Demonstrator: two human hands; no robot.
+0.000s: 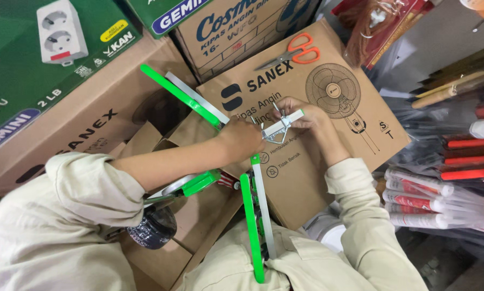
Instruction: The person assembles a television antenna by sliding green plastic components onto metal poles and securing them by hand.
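Note:
My left hand (241, 139) is closed around the middle joint of a green and silver metal frame (255, 215), where its long bars meet. My right hand (298, 112) pinches the end of a short silver bar (283, 124) of the same frame, beside a small wire clip. Both hands work above a brown cardboard box (328, 145) printed with a fan picture. One green bar (178, 94) runs up to the left, and another green bar runs down over my lap.
Orange-handled scissors (296, 53) lie on the fan box at the top. More stacked cardboard boxes (86, 118) stand left and behind. Tubes with red caps (419, 202) and red-handled tools (468, 159) lie at right. A dark round object (153, 229) rests near my left elbow.

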